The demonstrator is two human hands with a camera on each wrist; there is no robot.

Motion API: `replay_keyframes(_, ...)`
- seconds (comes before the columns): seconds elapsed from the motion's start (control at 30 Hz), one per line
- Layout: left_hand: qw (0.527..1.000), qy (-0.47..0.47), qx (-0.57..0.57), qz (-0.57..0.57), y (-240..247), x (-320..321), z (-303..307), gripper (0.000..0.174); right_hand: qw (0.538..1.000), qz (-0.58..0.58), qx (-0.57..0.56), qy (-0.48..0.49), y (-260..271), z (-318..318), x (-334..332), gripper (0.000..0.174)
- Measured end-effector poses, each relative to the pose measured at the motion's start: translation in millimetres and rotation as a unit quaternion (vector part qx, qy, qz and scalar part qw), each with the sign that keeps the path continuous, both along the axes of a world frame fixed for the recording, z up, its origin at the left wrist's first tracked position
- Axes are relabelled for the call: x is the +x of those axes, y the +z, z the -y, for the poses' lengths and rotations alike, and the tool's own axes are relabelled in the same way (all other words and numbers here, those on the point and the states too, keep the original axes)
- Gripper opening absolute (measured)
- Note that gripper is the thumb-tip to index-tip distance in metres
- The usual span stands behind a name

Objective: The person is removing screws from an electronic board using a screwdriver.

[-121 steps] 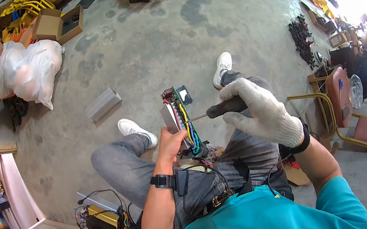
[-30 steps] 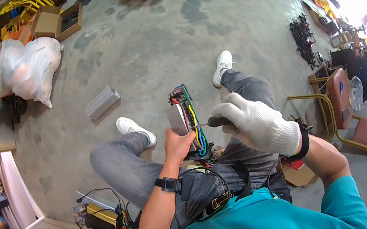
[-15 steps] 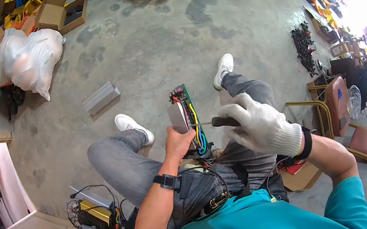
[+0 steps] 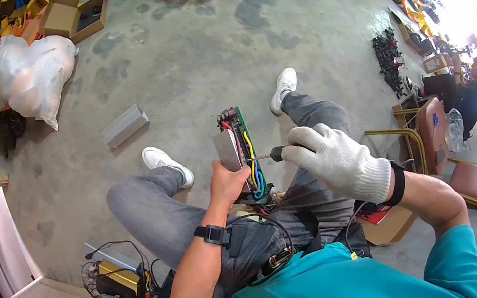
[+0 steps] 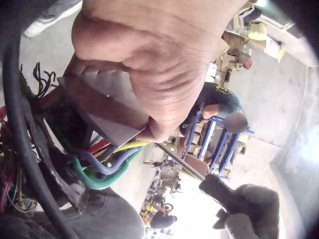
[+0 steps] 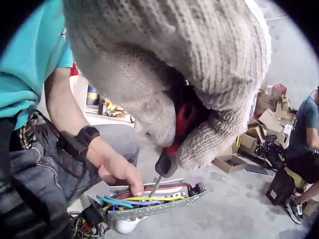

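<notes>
Left hand [image 4: 229, 183] grips flat grey metal plate [image 4: 226, 151] beside green circuit board [image 6: 159, 210]. White-gloved right hand [image 4: 335, 161] grips red-black screwdriver [image 6: 171, 150], tip at board.

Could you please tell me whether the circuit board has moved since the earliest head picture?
Yes, slightly: in the head view, the circuit board now sits farther to the right of the grey metal channel lying on the floor.

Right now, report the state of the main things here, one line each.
Left hand: bare, gripping metal plate
Right hand: gloved, gripping screwdriver
Circuit board: wires exposed
Screwdriver: shaft reaching the board assembly
White bag: bulging
Cardboard box: open
</notes>
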State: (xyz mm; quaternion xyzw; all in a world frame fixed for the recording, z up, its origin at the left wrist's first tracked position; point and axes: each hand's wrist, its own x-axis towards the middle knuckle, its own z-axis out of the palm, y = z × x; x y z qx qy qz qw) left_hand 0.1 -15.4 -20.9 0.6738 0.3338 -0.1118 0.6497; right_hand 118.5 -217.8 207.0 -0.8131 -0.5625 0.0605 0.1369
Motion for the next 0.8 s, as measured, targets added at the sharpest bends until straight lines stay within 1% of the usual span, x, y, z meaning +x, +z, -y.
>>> replay_keyframes(0.03, 1.0, -0.002, 0.0, 0.002, 3, 1, 1, 0.062, 0.998, 0.046, -0.043, 0.03, 0, 0, 0, 0.033)
replay_keyframes(0.07, 1.0, -0.004, 0.002, 0.002, 6, 1, 1, 0.062, 0.997, 0.046, -0.045, 0.032, 2, -2, -2, 0.033)
replay_keyframes(0.1, 1.0, -0.003, 0.001, 0.002, 3, -1, 2, 0.062, 0.987, -0.024, -0.128, -0.094, 4, -7, -9, 0.032)
replay_keyframes(0.13, 1.0, -0.006, -0.004, 0.009, 0, -2, 2, 0.063, 0.949, -0.091, -0.207, -0.22, 7, -12, -13, 0.033)
replay_keyframes(0.17, 1.0, -0.008, -0.009, 0.019, -3, 0, 2, 0.063, 0.934, -0.108, -0.224, -0.256, 9, -15, -14, 0.031)
replay_keyframes(0.2, 1.0, -0.005, -0.007, 0.02, -5, 2, 1, 0.063, 0.935, -0.106, -0.223, -0.254, 9, -13, -11, 0.031)
replay_keyframes(0.23, 1.0, 0.005, -0.012, 0.017, -7, 2, 1, 0.068, 0.966, -0.09, -0.145, -0.196, 9, -7, -9, 0.028)
replay_keyframes(0.27, 1.0, 0.014, -0.018, 0.013, -10, 0, 1, 0.074, 0.985, -0.074, -0.067, -0.138, 7, -2, -9, 0.025)
replay_keyframes(0.3, 1.0, 0.013, -0.02, 0.01, -8, 0, 1, 0.074, 0.985, -0.076, -0.069, -0.139, 4, -1, -8, 0.025)
replay_keyframes(0.37, 1.0, 0.007, -0.016, 0.006, -4, 1, 0, 0.075, 1.0, 0.009, -0.027, 0.001, 2, 1, -3, 0.021)
replay_keyframes(0.4, 1.0, 0.007, -0.018, 0.007, -8, 0, 2, 0.075, 1.0, 0.009, -0.029, 0.0, 3, 1, -6, 0.021)
replay_keyframes(0.43, 1.0, -0.002, 0.002, -0.002, -12, 1, 2, 0.074, 0.994, -0.054, -0.041, -0.082, 4, 0, -10, 0.021)
replay_keyframes(0.47, 1.0, -0.01, 0.023, -0.011, -15, 0, 2, 0.073, 0.979, -0.117, -0.052, -0.162, 4, -1, -12, 0.02)
replay_keyframes(0.5, 1.0, -0.011, 0.024, -0.011, -16, -1, 2, 0.073, 0.963, -0.165, -0.015, -0.213, -1, -1, -8, 0.02)
replay_keyframes(0.53, 1.0, -0.005, 0.012, 0.002, -17, -2, 2, 0.074, 0.94, -0.193, -0.085, -0.268, -2, 0, -1, 0.022)
replay_keyframes(0.6, 1.0, 0.002, 0.002, 0.016, -13, -1, 3, 0.074, 0.953, -0.174, -0.074, -0.239, 5, 1, -3, 0.025)
replay_keyframes(0.63, 1.0, 0.011, -0.009, 0.02, -9, 0, 3, 0.075, 0.952, -0.175, -0.073, -0.239, 6, 1, -2, 0.025)
replay_keyframes(0.67, 0.999, 0.019, -0.02, 0.022, -6, 0, 2, 0.076, 0.981, -0.131, -0.018, -0.141, 7, 2, 1, 0.026)
replay_keyframes(0.7, 0.999, 0.018, -0.022, 0.019, -7, -2, 2, 0.076, 0.995, -0.085, 0.037, -0.041, 7, 3, 2, 0.027)
replay_keyframes(0.73, 0.999, 0.016, -0.021, 0.018, -8, -1, 1, 0.076, 0.995, -0.086, 0.035, -0.043, 7, 3, 1, 0.027)
replay_keyframes(0.8, 0.999, 0.013, -0.02, 0.022, -12, 1, 3, 0.076, 0.986, -0.116, -0.018, -0.114, 8, 1, 1, 0.027)
